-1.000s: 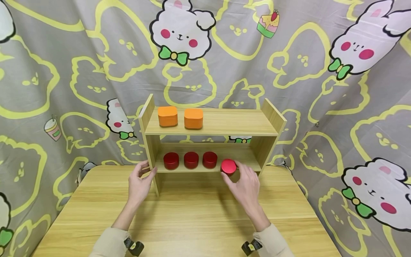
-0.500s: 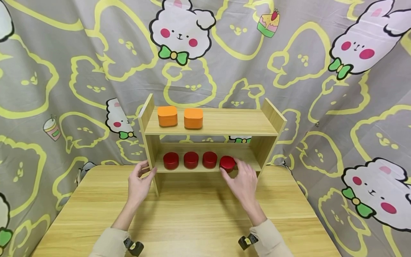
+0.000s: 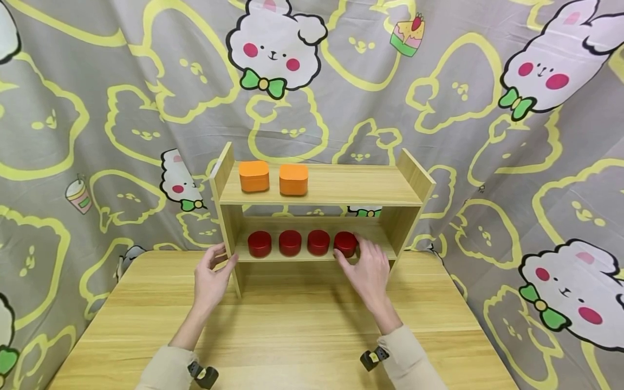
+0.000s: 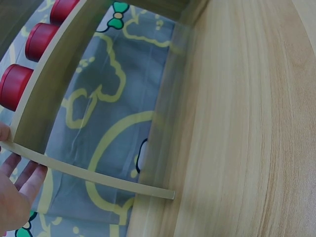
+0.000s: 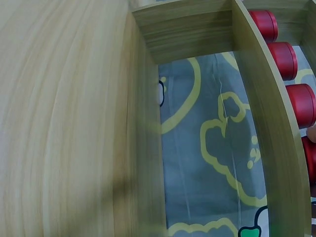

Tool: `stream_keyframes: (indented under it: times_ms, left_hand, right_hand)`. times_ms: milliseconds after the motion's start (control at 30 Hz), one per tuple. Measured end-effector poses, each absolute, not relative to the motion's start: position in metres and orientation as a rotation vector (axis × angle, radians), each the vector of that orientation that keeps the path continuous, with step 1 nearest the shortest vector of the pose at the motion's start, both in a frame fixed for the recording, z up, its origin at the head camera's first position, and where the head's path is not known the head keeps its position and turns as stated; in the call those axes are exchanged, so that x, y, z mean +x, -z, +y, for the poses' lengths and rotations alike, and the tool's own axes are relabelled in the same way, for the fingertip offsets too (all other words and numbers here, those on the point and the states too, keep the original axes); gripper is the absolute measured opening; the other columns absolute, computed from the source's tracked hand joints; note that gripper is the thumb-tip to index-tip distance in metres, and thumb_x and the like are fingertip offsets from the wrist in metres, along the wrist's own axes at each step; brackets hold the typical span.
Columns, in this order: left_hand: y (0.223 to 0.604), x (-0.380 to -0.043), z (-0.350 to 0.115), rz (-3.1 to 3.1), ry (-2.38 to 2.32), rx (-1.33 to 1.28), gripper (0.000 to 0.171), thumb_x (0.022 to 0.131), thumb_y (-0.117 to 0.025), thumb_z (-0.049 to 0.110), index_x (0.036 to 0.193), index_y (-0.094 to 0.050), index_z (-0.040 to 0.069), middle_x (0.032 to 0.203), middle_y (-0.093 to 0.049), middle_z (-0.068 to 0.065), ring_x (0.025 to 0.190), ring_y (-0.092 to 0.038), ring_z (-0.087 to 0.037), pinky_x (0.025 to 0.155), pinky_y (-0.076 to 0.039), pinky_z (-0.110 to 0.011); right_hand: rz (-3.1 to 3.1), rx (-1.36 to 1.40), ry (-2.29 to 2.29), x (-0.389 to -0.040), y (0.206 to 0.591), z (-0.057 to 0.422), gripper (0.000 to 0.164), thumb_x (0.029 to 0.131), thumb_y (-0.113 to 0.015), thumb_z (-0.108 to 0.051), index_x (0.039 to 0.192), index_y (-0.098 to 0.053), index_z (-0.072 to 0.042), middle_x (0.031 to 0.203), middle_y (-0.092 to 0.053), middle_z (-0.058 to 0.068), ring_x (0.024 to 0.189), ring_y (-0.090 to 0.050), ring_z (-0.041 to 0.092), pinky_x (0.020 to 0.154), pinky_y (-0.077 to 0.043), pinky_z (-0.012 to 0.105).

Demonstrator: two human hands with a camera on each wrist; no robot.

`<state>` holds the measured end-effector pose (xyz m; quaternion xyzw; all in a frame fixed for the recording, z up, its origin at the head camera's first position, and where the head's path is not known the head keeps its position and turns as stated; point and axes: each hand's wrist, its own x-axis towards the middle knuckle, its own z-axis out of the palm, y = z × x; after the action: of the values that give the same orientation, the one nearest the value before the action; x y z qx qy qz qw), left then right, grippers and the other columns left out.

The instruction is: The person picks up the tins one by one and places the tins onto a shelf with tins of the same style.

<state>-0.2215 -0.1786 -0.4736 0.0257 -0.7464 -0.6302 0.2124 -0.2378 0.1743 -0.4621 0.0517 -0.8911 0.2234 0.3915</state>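
A small wooden shelf rack [image 3: 322, 184] stands on the table, with several round red tins in a row on its lower board. My right hand [image 3: 369, 273] holds the rightmost red tin [image 3: 345, 244] between thumb and fingers, and this tin sits upright on the board beside the others. In the right wrist view that tin [image 5: 310, 160] shows at the right edge with one fingertip above it. My left hand [image 3: 211, 276] grips the rack's left side panel, thumb at the front. The left wrist view shows those fingers [image 4: 30, 182] against the panel [image 4: 98, 177].
Two orange boxes [image 3: 294, 180] stand at the left of the upper board. Side panels [image 3: 414, 179] rise at both ends of the rack. The wooden table [image 3: 292, 336] extends in front, and a patterned curtain [image 3: 361, 108] hangs behind and on both sides.
The rightmost red tin has gone from tilted at the shelf's front edge to upright on the board, in line with the others. My right hand moved slightly with it; the left stayed still.
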Motion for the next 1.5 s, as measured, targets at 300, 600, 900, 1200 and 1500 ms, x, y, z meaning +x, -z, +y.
stream_keyframes:
  times_ms: [300, 600, 900, 1200, 1500]
  left_hand:
    - [0.473, -0.220, -0.179, -2.069, 1.751, 0.067, 0.037, 0.097, -0.074, 0.008, 0.133, -0.067, 0.003, 0.128, -0.068, -0.018, 0.097, -0.063, 0.008, 0.083, -0.057, -0.004]
    - [0.473, -0.220, -0.179, -2.065, 1.755, 0.067, 0.036, 0.097, -0.074, 0.008, 0.133, -0.067, 0.004, 0.127, -0.068, -0.017, 0.097, -0.063, 0.007, 0.083, -0.058, -0.005]
    - [0.472, -0.221, -0.181, -2.096, 1.743, 0.046, 0.039, 0.098, -0.074, 0.011, 0.135, -0.066, 0.003, 0.131, -0.068, -0.019, 0.100, -0.064, 0.006, 0.082, -0.057, -0.004]
    - [0.471, -0.214, -0.182, -2.140, 1.677, 0.039, 0.044, 0.099, -0.074, 0.015, 0.140, -0.061, 0.004, 0.135, -0.067, -0.019, 0.103, -0.060, 0.011, 0.085, -0.055, -0.003]
    - [0.467, -0.194, -0.185, -2.201, 1.601, -0.057, 0.047, 0.097, -0.077, 0.012, 0.141, -0.062, 0.003, 0.141, -0.067, -0.019, 0.110, -0.059, 0.015, 0.091, -0.057, -0.005]
  right_hand:
    - [-2.259, 0.124, -0.552, -0.244, 0.463, 0.174, 0.064, 0.083, -0.083, -0.053, 0.126, -0.072, -0.007, 0.110, -0.080, 0.019, 0.098, -0.075, 0.041, 0.086, -0.062, 0.056]
    - [-2.263, 0.115, -0.558, -0.245, 0.462, 0.174, 0.066, 0.083, -0.082, -0.055, 0.127, -0.072, -0.007, 0.112, -0.079, 0.019, 0.101, -0.074, 0.041, 0.089, -0.062, 0.057]
    - [-2.261, 0.138, -0.578, -0.235, 0.460, 0.181, 0.067, 0.083, -0.081, -0.056, 0.129, -0.070, -0.009, 0.116, -0.078, 0.016, 0.105, -0.072, 0.039, 0.090, -0.060, 0.056]
    - [-2.217, 0.189, -0.573, -0.217, 0.457, 0.196, 0.067, 0.080, -0.085, -0.049, 0.129, -0.068, -0.005, 0.112, -0.076, 0.016, 0.105, -0.069, 0.039, 0.091, -0.058, 0.054]
    - [-2.278, 0.324, -0.441, -0.195, 0.458, 0.218, 0.073, 0.078, -0.085, -0.047, 0.134, -0.066, -0.004, 0.120, -0.073, 0.017, 0.108, -0.068, 0.039, 0.096, -0.058, 0.056]
